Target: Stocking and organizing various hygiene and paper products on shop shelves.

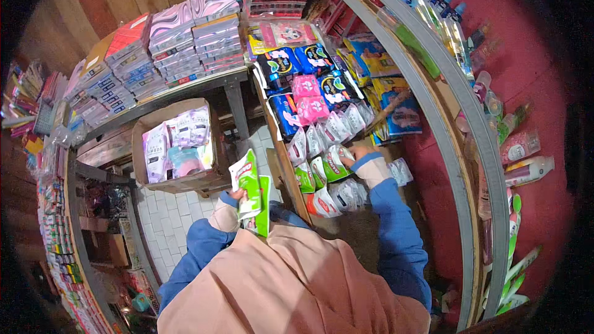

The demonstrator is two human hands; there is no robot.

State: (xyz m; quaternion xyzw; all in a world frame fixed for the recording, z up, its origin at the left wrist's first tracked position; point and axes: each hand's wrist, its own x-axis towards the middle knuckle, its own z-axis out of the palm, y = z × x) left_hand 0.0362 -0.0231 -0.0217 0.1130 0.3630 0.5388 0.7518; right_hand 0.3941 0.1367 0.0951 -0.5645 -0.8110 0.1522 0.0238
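My left hand (pixel 240 194) grips green and white plastic pouches (pixel 251 184) in front of my body, left of the wooden shelf's edge. Over the shelf my right hand (pixel 361 154) is at a green and white pouch (pixel 335 163), its fingers on the upper right corner; whether they are closed on it is hard to tell. Similar green pouches (pixel 305 178) stand beside it. Behind them are rows of white and grey pouches (pixel 336 127); nearer me lie a red and white pouch (pixel 322 202) and several silvery pouches (pixel 348 194).
Blue packets (pixel 279 63) and pink packets (pixel 306 97) fill the shelf's far part. A cardboard box (pixel 176 186) of pouches stands at the left, below a table edge (pixel 185 84) bearing stacked notebooks (pixel 134 69). A metal shelf frame (pixel 468 125) with bottles curves along the right.
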